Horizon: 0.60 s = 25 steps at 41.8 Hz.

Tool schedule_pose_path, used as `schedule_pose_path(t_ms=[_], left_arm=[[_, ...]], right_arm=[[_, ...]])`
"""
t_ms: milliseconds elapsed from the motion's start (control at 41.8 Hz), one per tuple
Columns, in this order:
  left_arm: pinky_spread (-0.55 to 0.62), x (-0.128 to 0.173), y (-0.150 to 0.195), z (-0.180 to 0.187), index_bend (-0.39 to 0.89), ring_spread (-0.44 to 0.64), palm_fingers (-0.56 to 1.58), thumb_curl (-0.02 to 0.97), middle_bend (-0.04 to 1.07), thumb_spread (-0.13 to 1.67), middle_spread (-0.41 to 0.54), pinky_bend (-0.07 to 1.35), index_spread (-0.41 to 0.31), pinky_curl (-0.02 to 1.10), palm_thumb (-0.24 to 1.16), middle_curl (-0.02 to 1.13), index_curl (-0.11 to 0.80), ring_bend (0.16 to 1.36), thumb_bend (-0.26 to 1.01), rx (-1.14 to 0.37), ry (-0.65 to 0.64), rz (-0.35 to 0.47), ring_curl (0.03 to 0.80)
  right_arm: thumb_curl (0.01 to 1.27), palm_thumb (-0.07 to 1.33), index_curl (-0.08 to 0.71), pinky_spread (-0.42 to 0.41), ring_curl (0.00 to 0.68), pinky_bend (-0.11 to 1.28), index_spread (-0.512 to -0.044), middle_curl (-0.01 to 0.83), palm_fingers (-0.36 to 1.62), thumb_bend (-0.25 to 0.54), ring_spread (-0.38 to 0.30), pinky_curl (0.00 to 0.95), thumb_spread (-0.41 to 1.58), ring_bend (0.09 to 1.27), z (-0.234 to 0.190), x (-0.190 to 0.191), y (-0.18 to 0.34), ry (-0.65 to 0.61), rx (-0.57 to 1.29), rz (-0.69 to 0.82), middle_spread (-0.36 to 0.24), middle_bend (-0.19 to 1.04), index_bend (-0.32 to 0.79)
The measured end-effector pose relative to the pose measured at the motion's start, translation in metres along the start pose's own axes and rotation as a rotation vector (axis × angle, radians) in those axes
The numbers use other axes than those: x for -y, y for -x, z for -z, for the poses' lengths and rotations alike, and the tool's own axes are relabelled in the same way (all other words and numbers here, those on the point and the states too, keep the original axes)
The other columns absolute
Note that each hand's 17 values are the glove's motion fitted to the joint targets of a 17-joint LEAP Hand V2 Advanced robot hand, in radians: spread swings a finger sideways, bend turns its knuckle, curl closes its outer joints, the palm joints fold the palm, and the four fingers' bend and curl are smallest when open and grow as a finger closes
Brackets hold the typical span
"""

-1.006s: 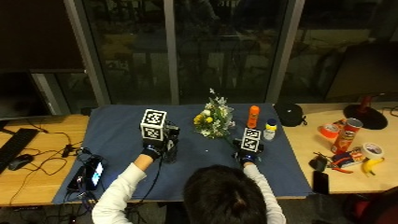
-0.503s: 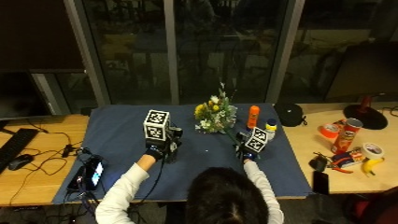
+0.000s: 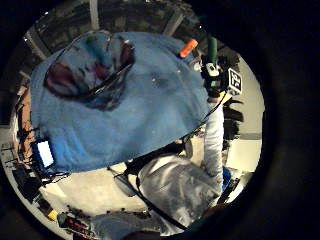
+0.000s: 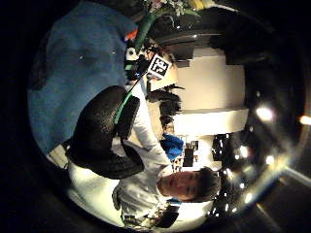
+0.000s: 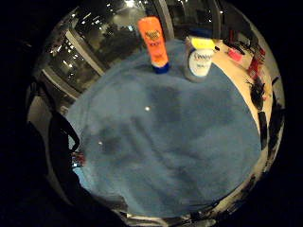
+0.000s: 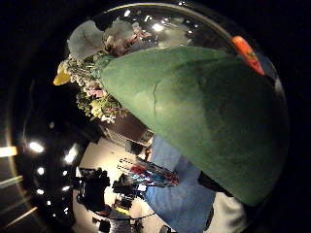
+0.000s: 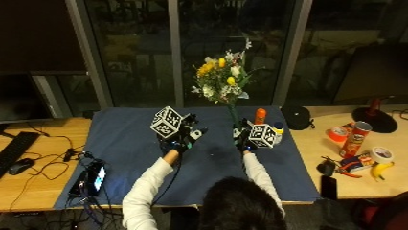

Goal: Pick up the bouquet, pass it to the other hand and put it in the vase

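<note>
Holding the bouquet (image 7: 221, 76) upright in the right hand (image 7: 245, 139), fingers curled round the green stem (image 7: 232, 115); blooms now standing high against the dark window, well above where they were a second ago, when they sat low beside the orange bottle (image 7: 260, 115). Filling most of the right thumb side palm view with that green stem (image 6: 194, 116), flowers fanning out beyond it. Raising the left hand (image 7: 185, 136) too, lifted off the blue cloth (image 7: 127, 143) and nearer the middle than before, apart from the stem and grasping nothing; cannot tell from these views whether its fingers are spread or curled. Showing the right hand (image 3: 215, 77) round the stem in the left little finger side palm view, across the cloth.

Covering the middle of the wooden table (image 7: 38, 167) with the blue cloth; standing at its far edge the orange bottle and a small white bottle with a yellow cap (image 7: 278, 129), side by side, both also seen in the right little finger side palm view. Lying on the cloth's left corner a lit phone (image 7: 97, 176). Scattered on the bare wood at the right: a red crisp can (image 7: 356, 138), tape rolls, a banana (image 7: 381, 170); at the left, a keyboard (image 7: 13, 146) and a mouse (image 7: 19, 165). Running behind the table, tall dark window panes.
</note>
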<state>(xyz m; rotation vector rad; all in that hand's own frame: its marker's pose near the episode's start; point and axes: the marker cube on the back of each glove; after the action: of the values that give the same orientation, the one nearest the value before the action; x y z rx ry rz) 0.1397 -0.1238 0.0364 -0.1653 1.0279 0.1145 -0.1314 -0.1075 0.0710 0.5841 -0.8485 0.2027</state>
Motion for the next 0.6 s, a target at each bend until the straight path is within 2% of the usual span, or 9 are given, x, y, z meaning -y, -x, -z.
schedule_pose_path(t_ms=[120,263,431,599], left_arm=[[0.28,0.022,-0.018,-0.001,0.11,0.32,0.27,0.289,0.16,1.13,0.195,0.29,0.122,0.34,0.33,0.32,0.355,0.48,-0.01,-0.109,-0.140,-0.014,0.304],[0.29,0.048,-0.040,-0.006,0.10,0.34,0.20,0.300,0.16,1.11,0.224,0.34,0.149,0.35,0.36,0.32,0.323,0.52,-0.01,-0.300,-0.294,-0.007,0.311],[0.30,0.062,-0.052,-0.018,0.11,0.34,0.18,0.312,0.19,1.06,0.240,0.36,0.161,0.36,0.37,0.32,0.296,0.55,-0.02,-0.354,-0.318,-0.028,0.315],[0.29,0.074,-0.068,-0.031,0.12,0.30,0.23,0.326,0.20,1.00,0.213,0.36,0.144,0.35,0.37,0.34,0.279,0.58,-0.03,-0.385,-0.353,-0.053,0.319]], right_arm=[[0.42,0.96,0.515,-0.241,0.560,0.74,-0.215,0.646,1.40,-0.003,-0.188,0.505,1.05,0.99,-0.018,0.027,0.000,-0.140,0.078,0.098,-0.168,0.85,0.45],[0.46,0.99,0.533,-0.239,0.560,0.76,-0.211,0.650,1.39,-0.007,-0.184,0.511,1.01,1.00,-0.025,0.020,0.033,-0.161,0.263,0.134,-0.162,0.86,0.43],[0.50,1.01,0.551,-0.237,0.559,0.76,-0.211,0.651,1.38,-0.014,-0.186,0.512,0.95,1.01,-0.035,0.006,0.059,-0.187,0.357,0.150,-0.159,0.87,0.42],[0.54,1.01,0.569,-0.235,0.556,0.75,-0.212,0.651,1.38,-0.015,-0.187,0.508,0.91,1.01,-0.051,-0.018,0.085,-0.192,0.424,0.164,-0.157,0.87,0.41]])
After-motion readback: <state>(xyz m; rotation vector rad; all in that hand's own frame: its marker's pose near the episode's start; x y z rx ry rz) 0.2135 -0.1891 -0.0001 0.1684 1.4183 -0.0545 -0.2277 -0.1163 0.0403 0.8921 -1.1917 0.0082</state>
